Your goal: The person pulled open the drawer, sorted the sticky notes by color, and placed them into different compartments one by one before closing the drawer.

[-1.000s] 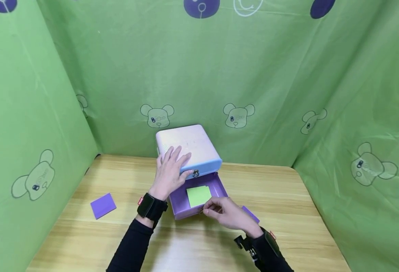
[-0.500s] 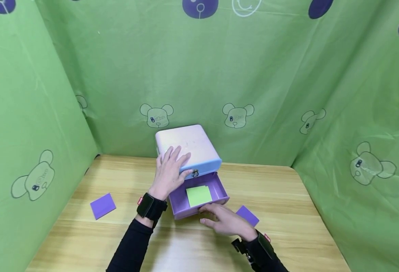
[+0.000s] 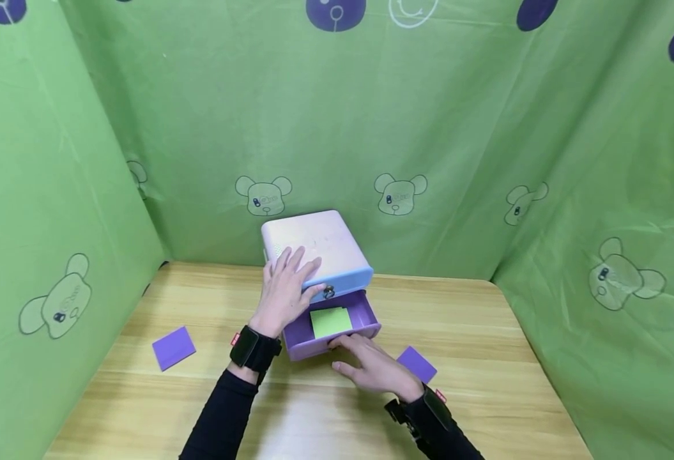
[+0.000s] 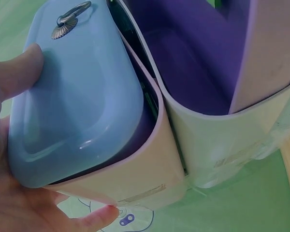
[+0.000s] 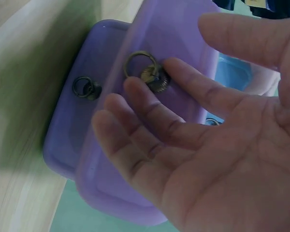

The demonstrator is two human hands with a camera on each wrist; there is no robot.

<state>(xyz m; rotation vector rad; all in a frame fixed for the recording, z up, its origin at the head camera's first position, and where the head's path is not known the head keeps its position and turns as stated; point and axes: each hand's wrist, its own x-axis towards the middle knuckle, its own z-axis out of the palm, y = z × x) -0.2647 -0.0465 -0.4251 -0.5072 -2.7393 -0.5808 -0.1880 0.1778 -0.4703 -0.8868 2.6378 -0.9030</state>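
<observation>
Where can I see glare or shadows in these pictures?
Head view: pale sheen on the table between the forearms; left wrist view: small bright highlights along the blue drawer front; right wrist view: a dark shadow across the tabletop beside the lower purple drawer.

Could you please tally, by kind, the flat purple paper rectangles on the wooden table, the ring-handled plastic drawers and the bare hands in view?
Flat purple paper rectangles: 2
Ring-handled plastic drawers, one blue, two purple: 3
Bare hands: 2
Total: 7
</observation>
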